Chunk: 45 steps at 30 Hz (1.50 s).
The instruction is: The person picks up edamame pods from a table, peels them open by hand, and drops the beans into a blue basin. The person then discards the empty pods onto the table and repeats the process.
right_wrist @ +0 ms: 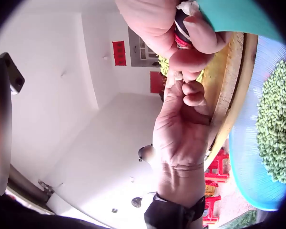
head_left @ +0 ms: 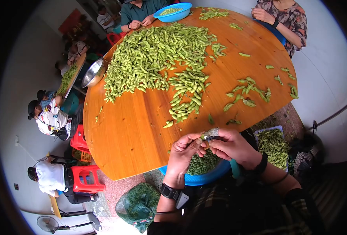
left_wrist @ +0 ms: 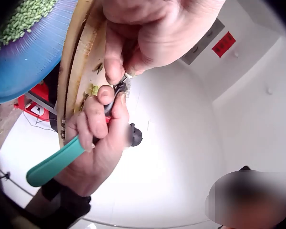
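Observation:
At the near table edge, above a blue basin (head_left: 208,179) of shelled green beans (head_left: 203,164), both hands meet at the fingertips. My left hand (head_left: 185,150) pinches a small green pod (head_left: 203,136), mostly hidden by the fingers. My right hand (head_left: 235,148) grips a tool with a teal handle (left_wrist: 56,165) and a dark tip, which reaches the left fingertips. That handle sticks out below the right fist. A grey wrap (head_left: 212,132) shows by the right fingers. Beyond the hands, a big heap of green soybean pods (head_left: 154,55) covers much of the wooden table (head_left: 122,133).
Loose pods (head_left: 248,92) lie at the table's right. A crate of pods (head_left: 273,145) stands on the floor at right, a green mesh bag (head_left: 138,205) at lower left. A metal bowl (head_left: 93,73) and red stools (head_left: 86,179) are leftward; other people sit around.

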Tool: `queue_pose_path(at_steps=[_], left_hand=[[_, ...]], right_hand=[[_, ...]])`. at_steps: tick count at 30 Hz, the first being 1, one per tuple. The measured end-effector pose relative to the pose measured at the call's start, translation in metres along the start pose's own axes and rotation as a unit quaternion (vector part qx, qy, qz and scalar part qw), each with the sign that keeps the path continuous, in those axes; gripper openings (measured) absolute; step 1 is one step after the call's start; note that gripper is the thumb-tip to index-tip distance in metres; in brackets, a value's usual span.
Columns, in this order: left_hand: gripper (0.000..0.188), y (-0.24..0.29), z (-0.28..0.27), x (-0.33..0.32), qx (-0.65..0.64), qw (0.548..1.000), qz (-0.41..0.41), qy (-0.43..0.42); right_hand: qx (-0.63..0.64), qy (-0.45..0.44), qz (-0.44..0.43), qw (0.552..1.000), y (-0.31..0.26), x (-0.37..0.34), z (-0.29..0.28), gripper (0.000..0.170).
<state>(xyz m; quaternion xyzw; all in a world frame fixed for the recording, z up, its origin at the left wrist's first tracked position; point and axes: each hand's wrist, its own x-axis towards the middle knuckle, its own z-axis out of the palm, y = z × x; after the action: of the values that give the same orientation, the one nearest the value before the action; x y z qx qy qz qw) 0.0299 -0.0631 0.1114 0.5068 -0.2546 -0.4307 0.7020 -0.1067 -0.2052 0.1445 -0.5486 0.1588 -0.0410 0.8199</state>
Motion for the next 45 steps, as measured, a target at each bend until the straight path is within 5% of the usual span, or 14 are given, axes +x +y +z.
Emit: queue_pose_path(at_steps=[2,3,5,6,8,13,19,23,26,30,32,34,36,45], left_hand=[[0.023,-0.005,0.003,-0.001,-0.006,1.000,-0.008,0.006],[0.027,-0.013,0.009,-0.003,0.223,0.968,0.111,0.045],[0.040,-0.008,0.030,-0.009,0.577,0.771,0.247,0.103],[0.040,-0.005,0.036,-0.012,0.576,0.773,0.245,0.103],[0.039,-0.003,0.041,-0.014,0.628,0.734,0.225,0.128],[0.020,0.007,0.027,-0.012,0.439,0.873,0.201,0.074],[0.018,0.000,0.023,-0.012,0.206,0.972,0.103,0.049],[0.024,-0.003,0.016,-0.008,-0.030,0.998,-0.033,0.040],[0.027,-0.003,0.013,-0.009,-0.144,0.988,-0.053,0.006],[0.025,0.004,0.022,-0.014,-0.148,0.988,-0.034,0.011],[0.023,-0.005,0.023,-0.017,0.093,0.993,0.066,0.035],[0.021,-0.005,0.026,-0.019,0.108,0.990,0.059,0.063],[0.019,-0.009,0.024,-0.020,0.303,0.942,0.123,0.079],[0.029,-0.011,0.029,-0.036,0.467,0.859,0.175,0.120]], right_hand=[[0.009,0.026,-0.008,1.000,0.008,0.003,0.001,0.010],[0.018,0.051,-0.014,0.998,0.012,0.005,0.002,0.008],[-0.156,0.097,-0.159,0.970,0.027,0.011,0.001,0.007],[-0.321,0.132,-0.292,0.891,0.028,0.012,0.004,0.006],[-0.306,0.133,-0.274,0.902,0.018,0.004,0.008,0.006],[-0.044,0.035,-0.007,0.998,0.002,-0.007,0.004,0.009],[0.000,0.046,0.012,0.999,0.003,-0.007,0.006,0.009],[-0.089,0.061,-0.025,0.994,0.005,-0.004,0.014,0.009],[-0.155,0.082,-0.247,0.953,0.020,0.002,0.019,0.010],[-0.295,0.071,-0.246,0.921,0.022,0.000,0.013,0.018],[-0.281,0.067,-0.240,0.927,0.017,-0.003,0.016,0.020],[-0.174,0.061,-0.076,0.980,0.008,-0.009,0.017,0.014],[-0.129,0.054,-0.074,0.987,0.015,-0.008,0.016,0.012],[-0.120,0.113,-0.047,0.985,0.027,0.004,0.002,0.022]])
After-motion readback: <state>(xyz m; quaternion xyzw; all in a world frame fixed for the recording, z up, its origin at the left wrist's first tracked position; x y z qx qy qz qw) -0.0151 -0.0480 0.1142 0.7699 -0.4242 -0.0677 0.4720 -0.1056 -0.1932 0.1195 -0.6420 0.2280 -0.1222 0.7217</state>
